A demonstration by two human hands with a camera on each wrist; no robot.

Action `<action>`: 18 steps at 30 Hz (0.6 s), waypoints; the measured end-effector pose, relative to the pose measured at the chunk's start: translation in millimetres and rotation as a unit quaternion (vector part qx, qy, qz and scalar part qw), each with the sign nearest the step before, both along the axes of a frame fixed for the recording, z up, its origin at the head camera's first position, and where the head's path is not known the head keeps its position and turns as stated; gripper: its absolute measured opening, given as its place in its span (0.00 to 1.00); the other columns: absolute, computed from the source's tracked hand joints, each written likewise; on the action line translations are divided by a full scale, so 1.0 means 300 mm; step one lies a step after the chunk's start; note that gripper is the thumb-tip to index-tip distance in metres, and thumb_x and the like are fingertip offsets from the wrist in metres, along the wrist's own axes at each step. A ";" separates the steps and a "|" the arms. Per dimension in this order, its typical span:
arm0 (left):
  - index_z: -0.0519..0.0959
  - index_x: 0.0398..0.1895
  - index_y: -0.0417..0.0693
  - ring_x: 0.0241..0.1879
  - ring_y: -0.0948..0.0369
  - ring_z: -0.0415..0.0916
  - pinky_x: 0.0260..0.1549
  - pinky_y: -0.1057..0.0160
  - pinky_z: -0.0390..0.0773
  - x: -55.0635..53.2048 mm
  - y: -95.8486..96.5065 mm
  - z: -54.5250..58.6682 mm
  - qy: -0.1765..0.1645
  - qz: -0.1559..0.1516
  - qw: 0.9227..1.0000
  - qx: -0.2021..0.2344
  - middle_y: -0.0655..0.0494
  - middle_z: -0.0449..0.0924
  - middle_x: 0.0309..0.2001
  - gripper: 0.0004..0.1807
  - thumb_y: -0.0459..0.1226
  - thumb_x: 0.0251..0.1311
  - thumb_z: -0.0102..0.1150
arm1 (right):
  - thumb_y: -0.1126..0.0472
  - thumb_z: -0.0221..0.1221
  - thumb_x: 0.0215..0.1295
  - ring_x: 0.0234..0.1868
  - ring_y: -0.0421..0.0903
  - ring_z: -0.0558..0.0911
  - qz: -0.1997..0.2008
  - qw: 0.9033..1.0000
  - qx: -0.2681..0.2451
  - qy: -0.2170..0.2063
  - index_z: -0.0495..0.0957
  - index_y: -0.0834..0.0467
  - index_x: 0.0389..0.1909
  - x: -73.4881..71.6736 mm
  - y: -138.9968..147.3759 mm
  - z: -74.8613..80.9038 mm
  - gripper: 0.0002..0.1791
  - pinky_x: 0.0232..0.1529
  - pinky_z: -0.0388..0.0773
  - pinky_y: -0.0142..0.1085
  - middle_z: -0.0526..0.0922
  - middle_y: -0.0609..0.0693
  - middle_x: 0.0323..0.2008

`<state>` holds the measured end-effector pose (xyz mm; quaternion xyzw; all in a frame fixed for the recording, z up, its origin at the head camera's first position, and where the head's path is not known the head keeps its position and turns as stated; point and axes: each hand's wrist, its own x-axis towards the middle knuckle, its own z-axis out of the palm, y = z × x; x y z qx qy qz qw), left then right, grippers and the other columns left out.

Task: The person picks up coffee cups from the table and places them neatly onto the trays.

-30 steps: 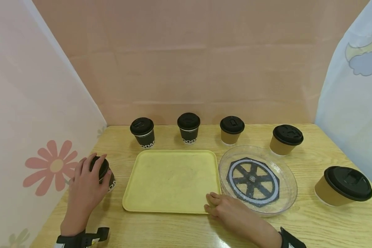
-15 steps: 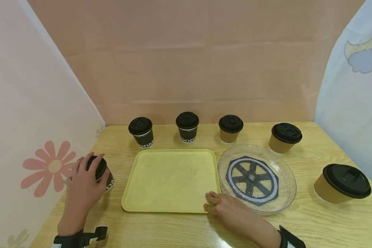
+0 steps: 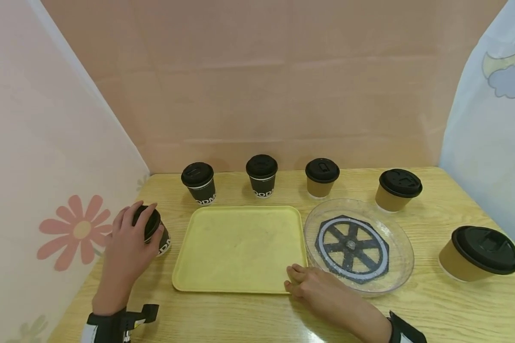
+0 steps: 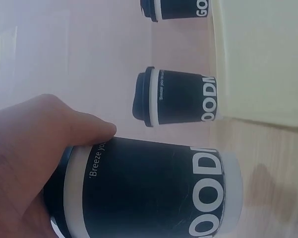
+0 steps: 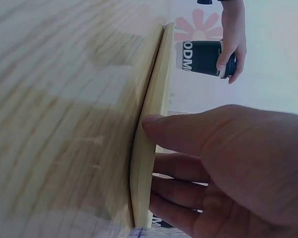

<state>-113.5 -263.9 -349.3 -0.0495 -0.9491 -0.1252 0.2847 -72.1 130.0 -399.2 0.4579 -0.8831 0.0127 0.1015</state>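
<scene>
My left hand [image 3: 130, 247] grips a black paper coffee cup [image 3: 164, 242] from above, around its black lid. In the left wrist view the thumb lies along the wall of this cup [image 4: 144, 188], which has white lettering; its base shows above the table. The cup is left of a yellow tray [image 3: 240, 252]. At the tray's front right corner, my right hand [image 3: 322, 293] pinches the rim. The right wrist view shows the thumb on the outer side of the tray [image 5: 151, 114], with the other fingers over its inner side.
Two black lidded cups [image 3: 203, 190] [image 3: 262, 183] stand behind the tray. Brown lidded cups [image 3: 319, 186] [image 3: 390, 197] [image 3: 463, 259] stand at the back right and far right. A round clear dish [image 3: 401, 271] with a dark wheel-shaped pattern sits beside the tray's right side.
My left hand has moved right and slightly up in the head view with the black cup, toward the tray. The right hand stays at the tray's corner. The head view has shifted slightly.
</scene>
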 end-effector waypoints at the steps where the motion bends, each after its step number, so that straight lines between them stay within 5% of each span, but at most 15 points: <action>1: 0.72 0.63 0.48 0.61 0.35 0.62 0.40 0.22 0.68 -0.002 0.005 0.003 0.000 0.001 1.000 -0.002 0.36 0.67 0.64 0.28 0.37 0.57 0.62 | 0.61 0.63 0.59 0.51 0.50 0.85 0.003 1.000 -0.002 0.004 0.87 0.49 0.45 -0.001 0.000 -0.001 0.13 0.45 0.85 0.40 0.85 0.54 0.52; 9: 0.72 0.64 0.50 0.63 0.36 0.61 0.36 0.25 0.71 -0.018 0.046 0.021 -0.011 -0.001 1.000 -0.003 0.38 0.67 0.65 0.29 0.38 0.57 0.63 | 0.60 0.63 0.58 0.49 0.48 0.85 0.010 1.000 -0.005 0.022 0.87 0.48 0.44 -0.004 0.001 -0.002 0.12 0.42 0.84 0.38 0.85 0.52 0.50; 18: 0.72 0.63 0.50 0.63 0.37 0.62 0.37 0.28 0.74 -0.060 0.111 0.047 -0.005 -0.042 0.999 -0.010 0.39 0.67 0.65 0.27 0.38 0.58 0.63 | 0.61 0.61 0.60 0.52 0.50 0.84 -0.005 1.000 -0.002 -0.007 0.86 0.48 0.47 0.003 0.005 0.006 0.14 0.46 0.84 0.41 0.84 0.53 0.53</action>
